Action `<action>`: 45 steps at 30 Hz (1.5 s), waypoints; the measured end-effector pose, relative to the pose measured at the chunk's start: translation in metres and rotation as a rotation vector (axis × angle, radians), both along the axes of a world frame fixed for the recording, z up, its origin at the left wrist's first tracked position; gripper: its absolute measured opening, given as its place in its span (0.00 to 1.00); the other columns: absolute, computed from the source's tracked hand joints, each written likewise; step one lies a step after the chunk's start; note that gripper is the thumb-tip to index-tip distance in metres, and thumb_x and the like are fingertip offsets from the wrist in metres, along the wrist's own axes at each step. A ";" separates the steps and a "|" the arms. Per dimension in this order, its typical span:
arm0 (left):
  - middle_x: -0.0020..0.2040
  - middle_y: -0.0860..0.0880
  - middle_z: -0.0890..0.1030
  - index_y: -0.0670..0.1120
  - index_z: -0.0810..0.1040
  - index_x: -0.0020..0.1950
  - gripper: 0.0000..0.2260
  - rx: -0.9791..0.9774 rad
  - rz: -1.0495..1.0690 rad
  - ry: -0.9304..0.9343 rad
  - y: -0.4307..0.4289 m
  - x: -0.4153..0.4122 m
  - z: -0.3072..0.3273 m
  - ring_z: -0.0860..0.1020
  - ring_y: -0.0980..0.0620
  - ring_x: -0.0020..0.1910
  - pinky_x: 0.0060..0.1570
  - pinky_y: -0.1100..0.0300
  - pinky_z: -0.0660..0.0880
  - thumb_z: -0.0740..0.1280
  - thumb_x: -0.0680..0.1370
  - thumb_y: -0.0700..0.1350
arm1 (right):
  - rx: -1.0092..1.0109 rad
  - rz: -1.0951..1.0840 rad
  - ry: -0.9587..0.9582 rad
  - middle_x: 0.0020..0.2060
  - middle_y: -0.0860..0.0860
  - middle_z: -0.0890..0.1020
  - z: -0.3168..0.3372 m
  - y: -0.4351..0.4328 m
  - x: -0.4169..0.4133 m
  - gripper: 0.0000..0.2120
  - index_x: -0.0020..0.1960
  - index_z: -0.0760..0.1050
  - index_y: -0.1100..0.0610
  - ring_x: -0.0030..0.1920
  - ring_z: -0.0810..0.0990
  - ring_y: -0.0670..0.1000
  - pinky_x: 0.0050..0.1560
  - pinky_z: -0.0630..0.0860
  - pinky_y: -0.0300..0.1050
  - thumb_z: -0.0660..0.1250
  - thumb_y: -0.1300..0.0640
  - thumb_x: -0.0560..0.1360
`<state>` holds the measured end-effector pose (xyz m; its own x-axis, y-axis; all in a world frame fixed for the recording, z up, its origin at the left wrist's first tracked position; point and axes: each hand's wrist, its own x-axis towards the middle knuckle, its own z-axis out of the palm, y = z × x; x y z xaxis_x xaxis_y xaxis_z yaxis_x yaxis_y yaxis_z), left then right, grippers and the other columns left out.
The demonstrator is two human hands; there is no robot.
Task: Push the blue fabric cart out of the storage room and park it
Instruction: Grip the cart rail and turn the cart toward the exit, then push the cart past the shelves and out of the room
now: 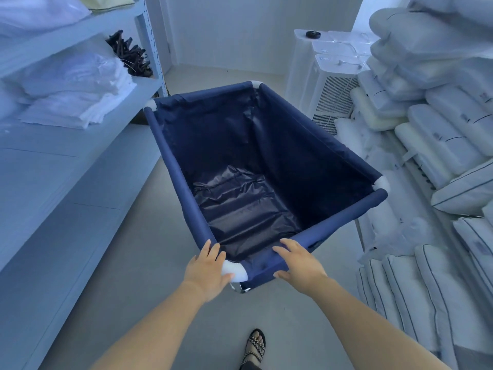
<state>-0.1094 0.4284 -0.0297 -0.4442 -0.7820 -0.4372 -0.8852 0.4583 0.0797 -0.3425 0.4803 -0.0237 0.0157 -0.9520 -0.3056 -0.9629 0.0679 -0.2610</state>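
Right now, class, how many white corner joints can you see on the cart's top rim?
4: one at the far corner, one at the far-left corner, one at the right corner, and one at the near corner under the left hand. None seem hidden.

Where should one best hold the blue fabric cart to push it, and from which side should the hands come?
Probably by the near top rail of the blue fabric cart, approached from the person's end. That padded tube is round and runs crosswise. The left hand wraps the white corner joint; the right hand curls over the rail.
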 end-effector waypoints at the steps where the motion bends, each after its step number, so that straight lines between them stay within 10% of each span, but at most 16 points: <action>1: 0.79 0.48 0.48 0.44 0.54 0.75 0.29 0.004 0.007 -0.008 0.006 0.004 0.000 0.41 0.47 0.77 0.71 0.50 0.61 0.52 0.80 0.59 | 0.005 -0.002 0.003 0.76 0.49 0.53 0.002 0.004 -0.003 0.30 0.74 0.57 0.50 0.74 0.55 0.51 0.67 0.65 0.47 0.64 0.47 0.76; 15: 0.78 0.42 0.51 0.48 0.62 0.73 0.31 0.191 0.180 -0.222 0.077 0.017 0.015 0.36 0.38 0.75 0.73 0.40 0.50 0.50 0.77 0.66 | 0.132 0.155 0.089 0.74 0.52 0.56 -0.024 0.045 -0.015 0.28 0.71 0.62 0.51 0.75 0.51 0.51 0.74 0.45 0.54 0.63 0.42 0.75; 22: 0.56 0.50 0.76 0.48 0.72 0.56 0.19 0.032 0.345 -0.041 0.143 -0.006 0.003 0.71 0.47 0.59 0.72 0.45 0.53 0.52 0.79 0.60 | 0.100 0.194 0.155 0.66 0.50 0.68 -0.019 0.080 -0.091 0.24 0.71 0.61 0.50 0.64 0.67 0.51 0.71 0.53 0.47 0.56 0.42 0.78; 27: 0.55 0.50 0.77 0.48 0.73 0.53 0.21 -0.030 0.454 -0.048 0.176 -0.019 0.002 0.72 0.50 0.56 0.61 0.55 0.63 0.52 0.78 0.63 | 0.092 0.295 0.232 0.64 0.49 0.68 -0.024 0.105 -0.132 0.24 0.71 0.58 0.51 0.62 0.68 0.52 0.67 0.58 0.45 0.50 0.40 0.79; 45: 0.72 0.52 0.64 0.52 0.59 0.73 0.21 0.010 0.461 -0.104 0.280 -0.085 -0.006 0.61 0.52 0.71 0.70 0.50 0.55 0.49 0.81 0.57 | 0.057 0.330 0.231 0.61 0.49 0.68 -0.038 0.194 -0.180 0.26 0.67 0.61 0.49 0.60 0.67 0.54 0.66 0.57 0.50 0.47 0.35 0.77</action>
